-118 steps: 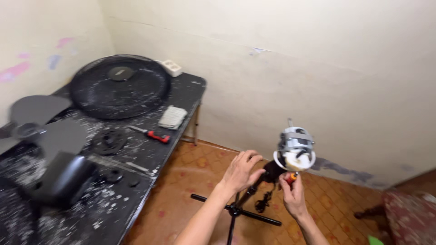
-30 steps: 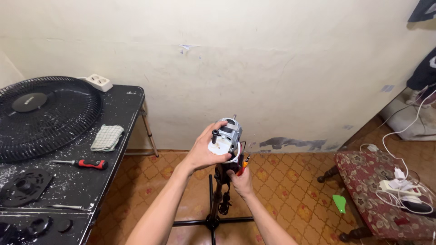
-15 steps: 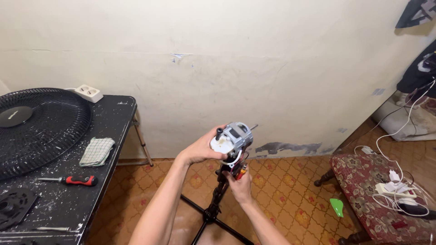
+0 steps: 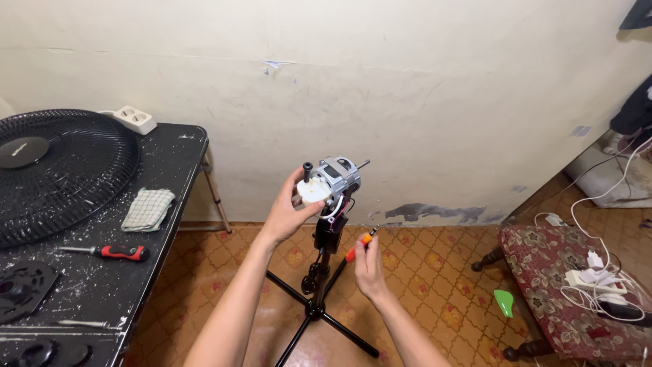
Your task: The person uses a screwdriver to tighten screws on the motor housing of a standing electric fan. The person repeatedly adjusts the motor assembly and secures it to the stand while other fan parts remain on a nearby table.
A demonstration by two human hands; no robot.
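Patterned tile floor, cream wall, you at a fan stand.
Your right hand (image 4: 367,261) pinches a small orange screwdriver (image 4: 360,245), fingers closed round it, just beside the stand (image 4: 319,285). Your left hand (image 4: 288,211) grips the motor (image 4: 331,182) atop the stand. Farther left, a black table (image 4: 170,224) holds a red screwdriver (image 4: 115,252), cloth (image 4: 148,208) and grille (image 4: 61,170).

We see the room evenly and softly lit, bright enough that nothing sinks into darkness. Around our left hand (image 4: 288,211), closed on the fan motor (image 4: 333,182), edges are crisp, and the motor throws only a faint shadow on the wall (image 4: 421,102) behind it. Our right hand (image 4: 367,261), just below with the orange screwdriver (image 4: 360,245), is equally sharp. Left of the grip, the black table (image 4: 170,197) shows dull sheen, no harsh glare. Lines bend slightly toward the frame's edges.
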